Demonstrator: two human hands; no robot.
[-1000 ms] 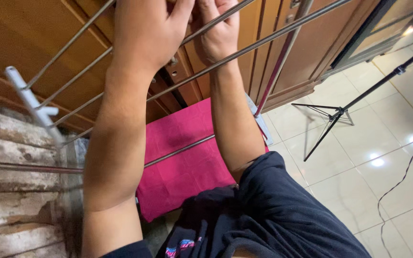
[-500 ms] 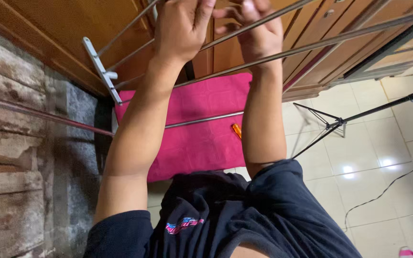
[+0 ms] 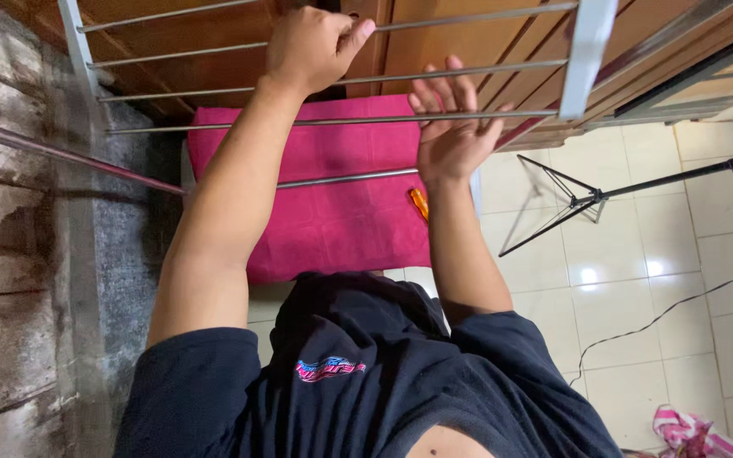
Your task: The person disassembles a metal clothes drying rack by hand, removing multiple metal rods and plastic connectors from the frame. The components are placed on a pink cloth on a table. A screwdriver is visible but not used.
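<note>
A metal drying rack [image 3: 587, 51] with thin steel rods and white end bars spans the top of the view. My left hand [image 3: 311, 47] is raised and curled around one of the upper rods [image 3: 468, 19]. Lower and to the right, my right hand [image 3: 451, 127] is open with fingers spread, its fingertips against another rod [image 3: 214, 125]. A pink towel [image 3: 332, 203] hangs over a lower rod beneath both hands. A small orange object [image 3: 418, 203] lies at the towel's right edge, beside my right wrist.
A rough stone wall [image 3: 10, 254] stands at the left and a wooden door [image 3: 468, 47] behind the rack. On the tiled floor [image 3: 638, 254] at right are a black tripod stand [image 3: 587, 203], a black cable [image 3: 663, 314] and a striped pink cloth [image 3: 693, 432].
The view has tilted so the rack now lies level across the top. My right hand has dropped to a lower rod and opened. My left hand stays closed on an upper rod.
</note>
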